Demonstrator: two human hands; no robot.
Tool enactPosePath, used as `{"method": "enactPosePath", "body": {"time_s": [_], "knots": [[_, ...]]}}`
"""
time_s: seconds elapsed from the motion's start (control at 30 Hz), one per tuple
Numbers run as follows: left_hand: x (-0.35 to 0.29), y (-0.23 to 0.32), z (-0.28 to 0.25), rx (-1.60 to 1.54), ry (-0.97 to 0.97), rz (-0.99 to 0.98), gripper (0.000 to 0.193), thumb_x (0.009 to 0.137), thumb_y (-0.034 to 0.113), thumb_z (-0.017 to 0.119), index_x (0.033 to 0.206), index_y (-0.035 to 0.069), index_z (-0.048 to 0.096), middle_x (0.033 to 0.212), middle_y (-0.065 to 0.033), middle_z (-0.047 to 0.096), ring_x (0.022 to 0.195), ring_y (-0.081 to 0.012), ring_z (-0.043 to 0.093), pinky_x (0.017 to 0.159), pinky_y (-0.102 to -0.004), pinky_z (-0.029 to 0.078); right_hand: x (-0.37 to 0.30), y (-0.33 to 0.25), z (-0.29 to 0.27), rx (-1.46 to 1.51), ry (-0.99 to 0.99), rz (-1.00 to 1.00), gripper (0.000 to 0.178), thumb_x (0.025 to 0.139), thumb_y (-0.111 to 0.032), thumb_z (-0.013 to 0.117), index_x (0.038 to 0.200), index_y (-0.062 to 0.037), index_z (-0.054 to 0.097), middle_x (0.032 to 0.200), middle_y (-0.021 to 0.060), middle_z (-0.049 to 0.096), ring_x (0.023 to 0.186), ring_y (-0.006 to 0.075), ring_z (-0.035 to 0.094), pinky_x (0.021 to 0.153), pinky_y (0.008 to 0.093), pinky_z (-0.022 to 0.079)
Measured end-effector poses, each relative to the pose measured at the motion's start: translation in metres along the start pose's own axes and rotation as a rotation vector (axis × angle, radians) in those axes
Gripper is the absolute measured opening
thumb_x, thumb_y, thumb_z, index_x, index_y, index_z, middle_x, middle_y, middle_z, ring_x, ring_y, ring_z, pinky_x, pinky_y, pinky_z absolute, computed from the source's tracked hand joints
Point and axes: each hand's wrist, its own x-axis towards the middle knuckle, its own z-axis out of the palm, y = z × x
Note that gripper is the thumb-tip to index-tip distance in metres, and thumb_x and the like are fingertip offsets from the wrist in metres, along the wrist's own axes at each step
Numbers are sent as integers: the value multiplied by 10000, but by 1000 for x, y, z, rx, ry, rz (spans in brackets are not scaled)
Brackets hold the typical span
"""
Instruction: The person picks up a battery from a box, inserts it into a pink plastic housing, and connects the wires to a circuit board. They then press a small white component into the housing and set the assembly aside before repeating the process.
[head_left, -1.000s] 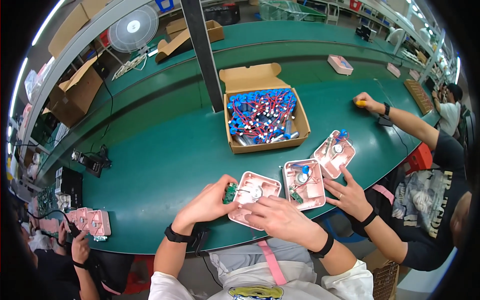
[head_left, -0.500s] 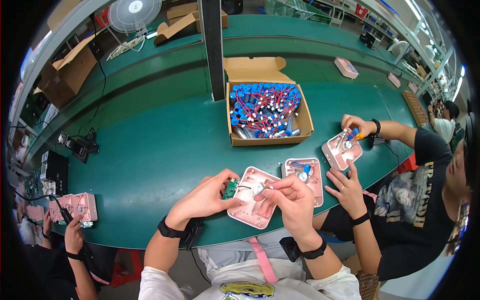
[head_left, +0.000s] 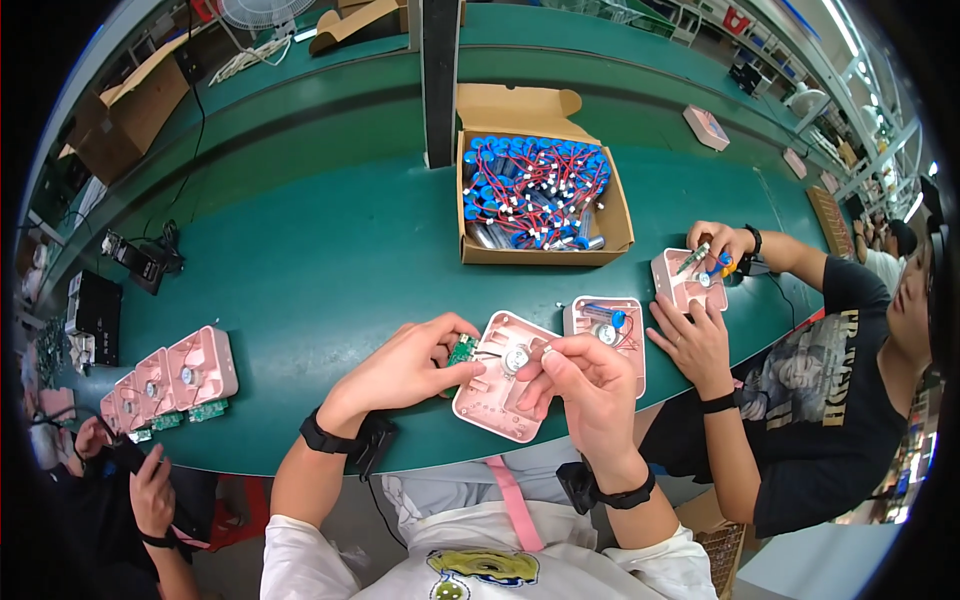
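In front of me a pink plastic housing [head_left: 483,406] lies open side up on the bench, with a round silvery disc [head_left: 516,359] inside. My left hand [head_left: 425,365] is closed on a small green circuit board [head_left: 463,350] at the housing's left edge; a short dark wire runs from the board toward the disc. My right hand [head_left: 592,385] hangs over the housing's right side, thumb and fingertips pinched on a tiny pale thing too small to name. Just behind that hand sits a second pink housing [head_left: 637,366] holding a blue cylindrical battery [head_left: 604,316] and red wires.
An open cardboard box [head_left: 545,257] full of blue wired batteries stands mid-bench near a metal post [head_left: 440,90]. At right a co-worker's hands [head_left: 693,345] work on another pink housing [head_left: 672,272]. More pink housings [head_left: 205,362] and another person's hand [head_left: 152,495] are at left.
My right hand has lifted slightly off the disc, uncovering it. My left hand still holds the board. At left, the other person's hands have drawn back from the pink housings. The view has shifted.
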Motion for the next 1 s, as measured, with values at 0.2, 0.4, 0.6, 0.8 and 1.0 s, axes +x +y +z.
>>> {"method": "enactPosePath", "body": {"time_s": [0.2,0.4,0.6,0.8,1.0], "knots": [[1,-1,-2,-45,10,-37,380,988,178,787,1267,-14,616,928,-42,714,791,-63,653,651,-222,532,1,-1,-2,-28,-8,41,130,1052,-49,611,1088,68,653,856,190,738,645,213,730,512,283,565],[1,-5,-2,-110,20,-30,304,1000,159,760,1208,-26,637,886,-39,701,752,-66,637,624,-226,517,4,-5,5,-106,30,140,95,1023,-39,658,1028,56,658,784,147,732,557,167,686,469,268,527],[-1,-7,0,-19,94,127,204,987,89,720,1128,-37,643,824,-46,674,721,-72,615,595,-247,494,9,14,17,-558,16,87,91,986,-27,699,960,55,668,752,108,728,536,127,676,450,260,479],[-2,-3,3,10,133,154,184,957,70,738,1080,-38,653,822,-62,674,715,-87,628,616,-253,509,24,23,21,-835,-40,79,88,952,-32,717,955,51,688,709,62,713,518,99,657,471,276,449],[-3,-6,7,62,208,261,154,931,51,749,1036,-36,676,851,-84,700,723,-135,673,652,-281,549,26,24,22,-799,-37,112,77,946,-34,721,960,39,702,703,62,714,515,95,648,500,277,457]]}}
